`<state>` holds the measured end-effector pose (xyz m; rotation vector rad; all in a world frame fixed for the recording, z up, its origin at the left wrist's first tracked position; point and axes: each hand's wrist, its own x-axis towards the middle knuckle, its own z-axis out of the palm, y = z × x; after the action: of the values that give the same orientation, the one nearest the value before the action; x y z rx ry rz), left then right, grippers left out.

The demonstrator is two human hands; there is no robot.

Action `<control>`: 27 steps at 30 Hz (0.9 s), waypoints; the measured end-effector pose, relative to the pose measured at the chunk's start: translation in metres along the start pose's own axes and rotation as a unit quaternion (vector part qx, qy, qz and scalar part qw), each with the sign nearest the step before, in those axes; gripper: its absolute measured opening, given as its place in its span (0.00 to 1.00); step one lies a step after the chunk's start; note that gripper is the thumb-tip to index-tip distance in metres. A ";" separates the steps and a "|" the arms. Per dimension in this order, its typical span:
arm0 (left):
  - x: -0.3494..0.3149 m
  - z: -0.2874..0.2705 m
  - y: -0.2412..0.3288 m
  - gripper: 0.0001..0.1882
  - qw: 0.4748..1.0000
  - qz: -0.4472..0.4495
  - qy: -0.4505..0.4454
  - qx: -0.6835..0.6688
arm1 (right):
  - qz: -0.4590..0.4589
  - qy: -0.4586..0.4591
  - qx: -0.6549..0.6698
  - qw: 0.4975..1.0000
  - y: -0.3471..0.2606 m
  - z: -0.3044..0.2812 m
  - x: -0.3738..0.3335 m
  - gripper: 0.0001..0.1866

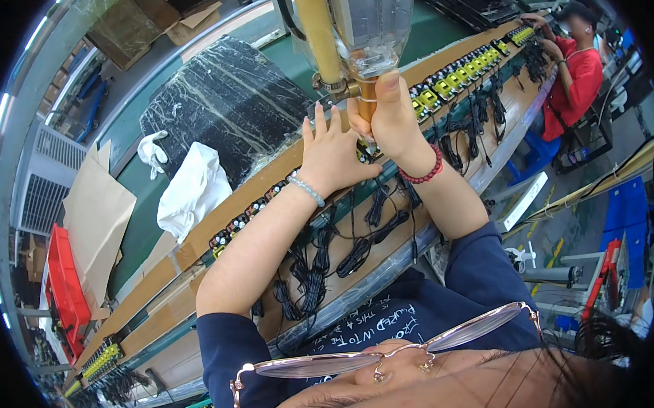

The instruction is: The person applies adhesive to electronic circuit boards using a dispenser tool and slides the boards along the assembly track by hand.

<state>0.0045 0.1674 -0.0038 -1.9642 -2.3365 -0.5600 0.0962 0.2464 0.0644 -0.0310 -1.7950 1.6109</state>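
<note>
My right hand [398,128] is closed around the amber lower tube [367,100] of a hanging dispenser, its thumb pointing up. Above that tube sits a plastic-wrapped silver block [372,23], with a thick yellowish hose [317,37] and a brass fitting beside it. My left hand [330,160] lies with fingers spread over the row of small circuit boards, just left of the tube, and seems to hold nothing. Boards with yellow components [456,80] line a long wooden strip. Black cable bundles [358,255] hang from them toward me. The tube's tip is mostly hidden by my hands.
Behind the strip lies a black plastic-wrapped slab [227,99] on a green surface, with a white cloth [194,191] and a white glove [152,155] near it. Brown cardboard [97,214] and a red bin [66,288] stand at left. A person in red [581,83] handles boards at far right.
</note>
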 end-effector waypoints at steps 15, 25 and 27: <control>0.002 -0.002 0.000 0.42 1.000 0.004 -0.010 0.010 | -0.019 0.011 0.082 0.996 -0.010 -0.004 -0.002 0.30; 0.027 0.000 0.031 0.34 0.999 0.015 0.033 0.017 | -0.030 0.038 0.031 0.998 0.002 -0.035 0.011 0.37; 0.028 0.013 0.035 0.34 0.996 0.007 0.081 0.024 | -0.036 0.043 0.033 0.998 0.004 -0.035 0.013 0.36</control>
<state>0.0355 0.2021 -0.0002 -1.8397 -2.2163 -0.6299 0.1029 0.2837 0.0660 -0.0047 -1.6583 1.5932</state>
